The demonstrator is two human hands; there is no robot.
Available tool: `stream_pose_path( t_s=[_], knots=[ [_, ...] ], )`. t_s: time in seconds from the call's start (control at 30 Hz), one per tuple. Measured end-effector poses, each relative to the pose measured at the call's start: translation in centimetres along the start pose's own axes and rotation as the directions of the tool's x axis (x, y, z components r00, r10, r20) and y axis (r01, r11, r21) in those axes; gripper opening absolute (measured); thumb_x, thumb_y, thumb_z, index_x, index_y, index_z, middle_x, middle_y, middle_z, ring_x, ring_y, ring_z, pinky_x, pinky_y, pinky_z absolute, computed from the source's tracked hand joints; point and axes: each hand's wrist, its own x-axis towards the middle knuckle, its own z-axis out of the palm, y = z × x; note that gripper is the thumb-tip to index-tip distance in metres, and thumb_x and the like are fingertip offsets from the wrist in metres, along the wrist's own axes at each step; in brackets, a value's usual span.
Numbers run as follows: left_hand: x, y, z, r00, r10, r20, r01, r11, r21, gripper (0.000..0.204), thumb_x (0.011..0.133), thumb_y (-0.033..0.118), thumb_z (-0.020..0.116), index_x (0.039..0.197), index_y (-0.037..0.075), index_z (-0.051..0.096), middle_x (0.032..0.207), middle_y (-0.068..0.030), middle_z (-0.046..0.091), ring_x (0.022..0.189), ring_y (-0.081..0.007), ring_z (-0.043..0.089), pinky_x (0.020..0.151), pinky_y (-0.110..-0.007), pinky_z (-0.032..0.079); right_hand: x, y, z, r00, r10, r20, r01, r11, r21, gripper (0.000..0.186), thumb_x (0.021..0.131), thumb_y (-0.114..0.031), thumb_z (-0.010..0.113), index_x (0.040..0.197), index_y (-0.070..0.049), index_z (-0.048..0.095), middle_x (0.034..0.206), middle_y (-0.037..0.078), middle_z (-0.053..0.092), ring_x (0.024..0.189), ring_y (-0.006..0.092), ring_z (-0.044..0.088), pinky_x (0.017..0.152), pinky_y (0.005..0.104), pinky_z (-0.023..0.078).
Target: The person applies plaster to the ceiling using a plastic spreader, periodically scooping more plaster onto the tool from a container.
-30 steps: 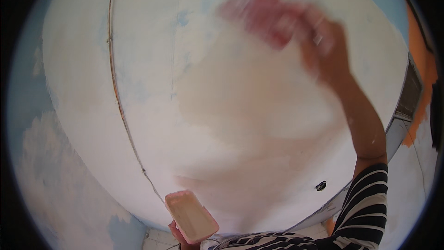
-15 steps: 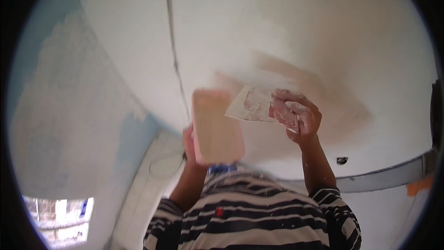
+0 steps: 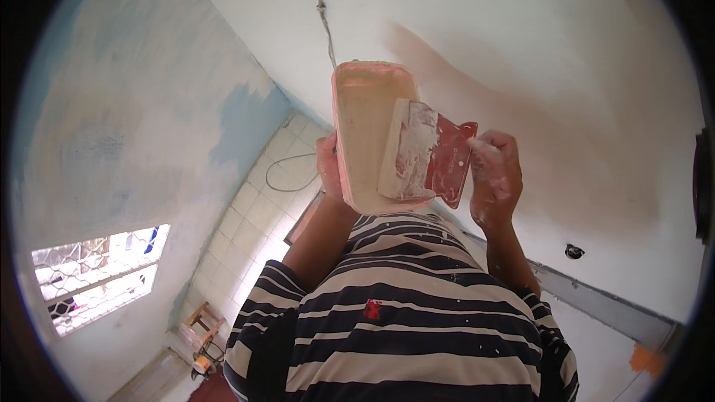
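Note:
My left hand (image 3: 328, 167) grips the left side of a pink, shallow rectangular tray (image 3: 372, 69), held up in front of my chest. Smooth beige paste (image 3: 363, 130) covers its inside. Paste-smeared fingers of my right hand (image 3: 497, 171) pinch the outer edge of a wide putty knife with a red plastic grip (image 3: 453, 156). The knife's blade lies over the right part of the tray, with a thick cream-coloured band of paste along its edge. The fingers of my left hand are mostly hidden behind the tray.
A pale wall (image 3: 536, 45) with a darker damp-looking patch fills the far side. The left wall (image 3: 97, 134) shows blue under thin filler, above a barred window (image 3: 100, 275). Below are floor tiles (image 3: 249, 212), a thin cable (image 3: 272, 179) and a small wooden stool (image 3: 202, 324).
The putty knife has moved left from beside the tray to over it, and its red grip now shows. The tray appears higher in view, and the view has tilted, showing more floor.

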Motion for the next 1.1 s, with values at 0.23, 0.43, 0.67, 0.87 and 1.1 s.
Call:
stream_pose_path(
  t_s=[0.23,0.43,0.67,0.87,1.1],
  knots=[
    [0.0,-2.7,-0.4,0.974,0.054,0.218,-0.046,0.998,-0.044,0.069,0.085,0.045,0.047,0.136,-0.002,0.049,0.123,-0.0213,0.061,0.106,-0.0351,0.063,0.085,-0.049,0.055,0.7,-3.2,-0.9,0.707,0.653,0.271,-0.682,0.528,0.506,0.03,0.094,-0.001,0.061,0.122,0.003,0.052,0.097,0.006,0.063,0.086,0.0102,0.06,0.078,0.0264,0.05],
    [0.3,-3.4,-4.8,0.95,0.075,0.302,-0.109,0.989,0.098,0.071,0.081,0.049,0.056,0.131,-0.001,0.053,0.124,-0.0193,0.062,0.113,-0.0321,0.06,0.097,-0.047,0.049,2.7,-4.5,-0.9,0.775,0.597,0.206,-0.616,0.641,0.459,0.023,0.094,0.0,0.058,0.117,0.0,0.052,0.1,0.006,0.064,0.086,0.0094,0.06,0.079,0.0254,0.051],
    [-0.6,-3.5,-0.4,0.898,0.353,0.263,-0.409,0.89,0.202,0.081,0.084,0.055,0.061,0.141,0.001,0.041,0.134,-0.0164,0.055,0.12,-0.0305,0.057,0.101,-0.045,0.047,7.6,-7.2,0.0,0.804,0.408,0.434,-0.469,0.882,0.04,0.027,0.096,0.0,0.053,0.122,0.003,0.049,0.096,0.007,0.065,0.085,0.0088,0.056,0.079,0.0238,0.047],
    [-0.6,-2.6,-1.3,0.887,0.401,0.229,-0.45,0.864,0.226,0.085,0.081,0.052,0.066,0.143,0.002,0.038,0.136,-0.0157,0.053,0.121,-0.0303,0.056,0.103,-0.044,0.046,8.5,-7.5,2.0,0.861,0.248,0.444,-0.283,0.959,0.012,0.022,0.094,-0.006,0.053,0.114,0.003,0.05,0.079,0.025,0.062,0.068,0.0377,0.064,0.066,0.0354,0.049],
    [0.4,-1.6,-0.9,0.889,0.357,0.287,-0.41,0.9,0.151,0.081,0.077,0.043,0.066,0.142,0.001,0.039,0.133,-0.0146,0.054,0.12,-0.029,0.055,0.103,-0.043,0.046,9.7,-6.9,3.4,0.826,0.208,0.524,-0.192,0.978,-0.085,0.018,0.091,-0.007,0.054,0.104,0.003,0.047,0.067,0.024,0.056,0.059,0.043,0.058,0.056,0.0436,0.043]
  ],
)
